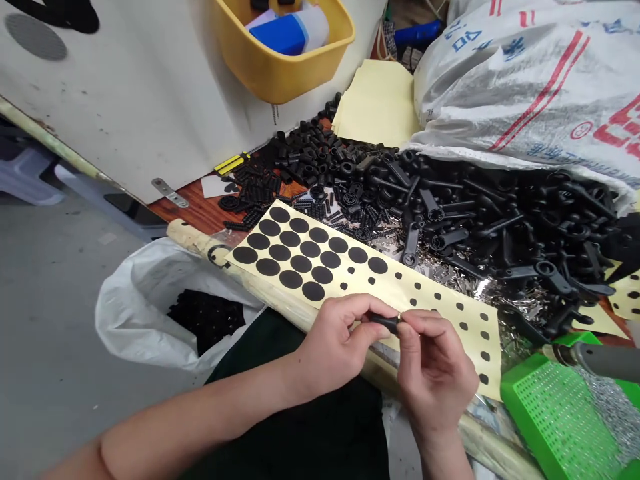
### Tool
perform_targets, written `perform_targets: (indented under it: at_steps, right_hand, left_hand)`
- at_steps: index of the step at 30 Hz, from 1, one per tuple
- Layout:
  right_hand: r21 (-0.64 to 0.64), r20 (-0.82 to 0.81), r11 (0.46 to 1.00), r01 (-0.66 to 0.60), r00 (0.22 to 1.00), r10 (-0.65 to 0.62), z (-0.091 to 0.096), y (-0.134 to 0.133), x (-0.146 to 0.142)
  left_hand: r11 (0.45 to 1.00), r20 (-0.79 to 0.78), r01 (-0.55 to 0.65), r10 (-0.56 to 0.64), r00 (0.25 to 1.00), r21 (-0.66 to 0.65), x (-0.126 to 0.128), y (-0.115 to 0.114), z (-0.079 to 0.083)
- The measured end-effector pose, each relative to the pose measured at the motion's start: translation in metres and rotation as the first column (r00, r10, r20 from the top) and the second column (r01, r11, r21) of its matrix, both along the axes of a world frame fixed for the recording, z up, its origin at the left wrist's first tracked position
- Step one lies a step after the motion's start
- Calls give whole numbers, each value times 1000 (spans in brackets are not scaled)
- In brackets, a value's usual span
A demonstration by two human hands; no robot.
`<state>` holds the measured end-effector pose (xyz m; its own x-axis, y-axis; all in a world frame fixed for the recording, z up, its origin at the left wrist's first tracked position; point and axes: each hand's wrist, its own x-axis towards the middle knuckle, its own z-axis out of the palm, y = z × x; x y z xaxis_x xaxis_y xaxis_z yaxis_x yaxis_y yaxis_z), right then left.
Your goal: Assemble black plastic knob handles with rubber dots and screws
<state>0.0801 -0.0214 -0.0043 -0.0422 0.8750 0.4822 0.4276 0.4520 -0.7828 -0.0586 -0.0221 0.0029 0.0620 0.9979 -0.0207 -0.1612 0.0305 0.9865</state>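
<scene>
From the left, a white bag (145,313) holds black parts. The left hand (333,340) and right hand (435,370) are together, their fingertips pinching a small black piece (385,324) over a yellow sheet (380,283) of black dots. Behind lies a heap of black parts (475,220); a green basket (555,413) sits far right.

A reddish wooden bench (187,215) is carrying heaped black plastic parts (480,213), pale yellow sheets (377,103), a white woven sack (525,73) and a green basket (560,420), while the grey floor (55,320) is holding a white bag (135,313)
</scene>
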Motion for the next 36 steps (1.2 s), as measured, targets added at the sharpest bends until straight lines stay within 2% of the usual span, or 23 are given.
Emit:
perform_targets:
  at_steps: [4,7,11,17,20,28,30,32,36]
  right_hand:
    - [91,81,979,-182,981,175,2,8,10]
    - [79,109,967,-240,967,231,3,10,14]
    - [8,160,981,-192,969,188,-2,9,15]
    - [-76,365,987,-144,917,162,-11,8,18]
    - [-134,337,986,-102,931,142,-12,6,18]
    - [-247,259,969,-16,962,82,-12,5,7]
    - [-190,251,982,-15,966,64,-13,6,5]
    - [-76,262,996,-46,963,65,-13,7,3]
    - [101,347,970,-222,921,175,-10,15,5]
  left_hand:
    - [988,149,84,-64,987,-129,-3,1,1]
    - [982,191,104,-73,979,-160,-3,2,0]
    - [986,137,84,-64,988,-145,-2,3,-10]
    - [999,-40,31,-32,999,-44,-2,3,-28]
    - [999,-89,45,-44,995,16,-4,3,-31]
    - [996,-37,34,-30,999,87,-5,4,-35]
    - [999,16,32,-33,999,33,-5,5,-33]
    - [997,120,61,-56,991,-45,-7,7,-31]
    - [976,318,172,-122,940,-133,-13,13,-29]
